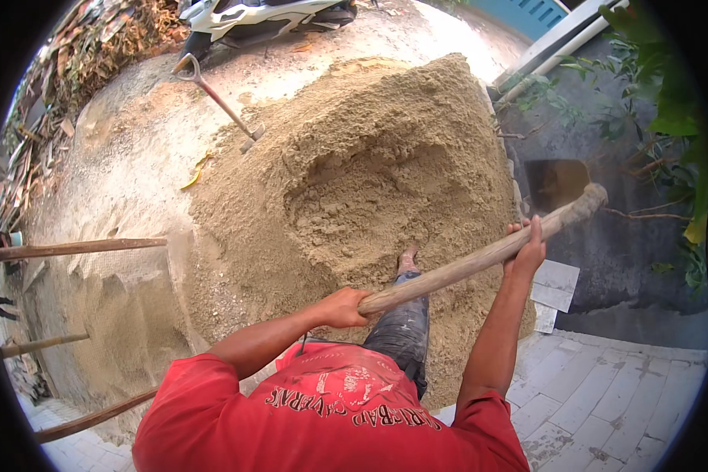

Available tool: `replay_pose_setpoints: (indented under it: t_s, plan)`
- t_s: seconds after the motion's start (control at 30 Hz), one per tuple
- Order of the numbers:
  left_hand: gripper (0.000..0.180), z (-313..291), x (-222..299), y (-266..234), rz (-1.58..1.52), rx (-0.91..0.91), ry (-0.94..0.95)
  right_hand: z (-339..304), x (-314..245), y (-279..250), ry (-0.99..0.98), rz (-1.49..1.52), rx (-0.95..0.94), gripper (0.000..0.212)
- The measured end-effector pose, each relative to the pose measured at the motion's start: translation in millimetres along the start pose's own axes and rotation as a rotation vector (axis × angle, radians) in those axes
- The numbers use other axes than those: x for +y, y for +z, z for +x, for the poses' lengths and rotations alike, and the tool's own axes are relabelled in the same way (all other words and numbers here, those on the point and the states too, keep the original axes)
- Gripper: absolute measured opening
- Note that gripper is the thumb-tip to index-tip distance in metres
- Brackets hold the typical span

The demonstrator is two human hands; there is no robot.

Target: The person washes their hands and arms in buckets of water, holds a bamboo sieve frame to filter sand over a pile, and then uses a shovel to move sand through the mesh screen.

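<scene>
I hold a hoe [464,269] up at a slant with both hands, its thick wooden handle crossing over my leg. My left hand [342,307] is wrapped round the handle's near end. Farther up, my right hand [525,248] grips it below the head. The brownish blade [557,186] is raised at the right, against the dark wall and apart from the sand. In front of me rises a big heap of sand [385,110] with a hollow dug into its near side. My bare foot [407,259] rests on the sand at the hollow's lower edge.
A shovel [220,102] stands in the sand at the far left, near a parked motorbike [267,20]. Wooden poles [79,248] jut in from the left. A grey wall [606,267] with leafy plants [676,102] borders the right, above pale paving [598,393]. Debris [79,63] lies far left.
</scene>
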State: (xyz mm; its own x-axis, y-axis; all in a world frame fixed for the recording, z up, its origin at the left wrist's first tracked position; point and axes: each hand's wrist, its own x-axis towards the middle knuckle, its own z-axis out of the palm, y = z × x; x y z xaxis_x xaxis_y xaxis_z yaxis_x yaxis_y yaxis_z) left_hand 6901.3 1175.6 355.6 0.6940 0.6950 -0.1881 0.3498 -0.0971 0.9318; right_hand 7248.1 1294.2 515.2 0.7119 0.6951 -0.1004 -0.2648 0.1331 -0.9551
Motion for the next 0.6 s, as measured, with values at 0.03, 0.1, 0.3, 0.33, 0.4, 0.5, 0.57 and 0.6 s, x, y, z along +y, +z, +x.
replay_pose_setpoints:
  t_s: [0.03, 0.1, 0.3, 0.33, 0.4, 0.5, 0.57, 0.6]
  plan:
    - [0.050, 39.4, 15.0, -0.9, 0.020, 0.034, -0.024, 15.1, -2.6, 17.4, -0.069, -0.039, -0.047, 0.026]
    - [0.049, 112.0, 53.4, -22.6, -0.011, 0.069, -0.110, 50.0, 16.2, 42.1, 0.014, 0.077, -0.120, 0.030]
    - [0.050, 215.5, -30.1, -44.1, -0.026, 0.213, -0.362, 128.9, 190.6, 112.8, 0.217, -0.155, -0.131, 0.031]
    - [0.051, 211.2, -50.0, -40.5, -0.035, 0.245, -0.407, 131.6, 232.2, 115.2, 0.284, -0.196, -0.137, 0.031]
    - [0.053, 181.3, -71.2, -18.7, -0.166, 0.191, -0.583, 112.6, 319.3, 93.5, 0.463, -0.402, -0.194, 0.031]
    - [0.053, 123.7, -122.7, 12.5, -0.308, 0.202, -0.723, 49.1, 404.7, 77.1, 0.735, -0.451, -0.230, 0.032]
    - [0.053, 94.2, -137.6, 25.2, -0.200, 0.187, -0.729, 17.4, 416.9, 60.2, 0.848, -0.409, -0.224, 0.032]
    - [0.052, 95.2, -130.2, 25.5, -0.126, 0.162, -0.756, 17.7, 420.5, 53.6, 0.891, -0.364, -0.212, 0.032]
